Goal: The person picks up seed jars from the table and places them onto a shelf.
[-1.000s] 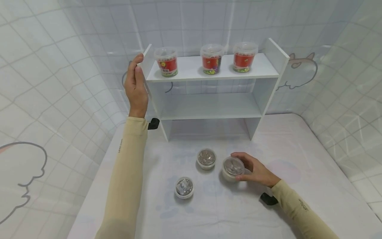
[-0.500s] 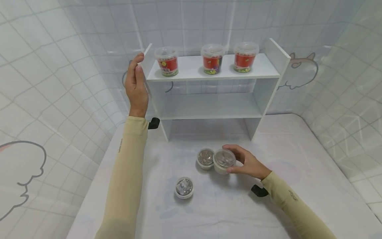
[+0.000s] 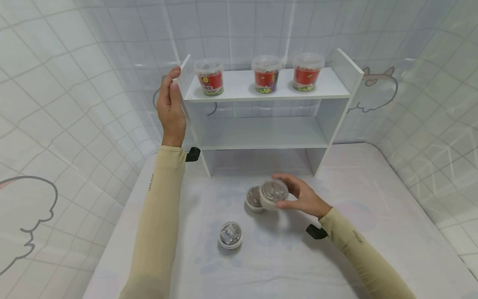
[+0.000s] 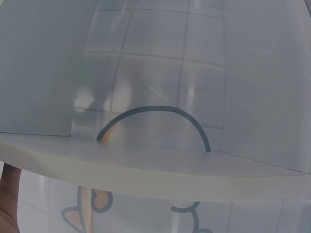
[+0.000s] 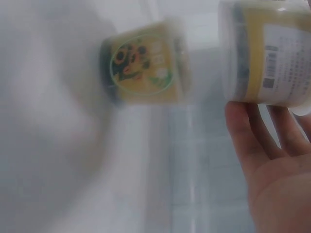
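Note:
In the head view my right hand grips a clear plastic tub with a see-through lid, thumb and fingers at its sides. The right wrist view shows a yellow label with a barcode on this held tub. It overlaps a second lidded tub on the table; a yellow-labelled tub also appears blurred in the right wrist view. A third tub stands nearer the front. My left hand rests with straight fingers against the left side of the white shelf unit.
Three clear tubs with red labels stand on the top board: one at left, one right of centre, one at right. Below lies the middle board. A pale cloth covers the table; tiled-pattern sheets surround it.
My right hand has carried its tub left and slightly toward the shelf, so it now overlaps the tub beside it. The left hand stays in place at the shelf.

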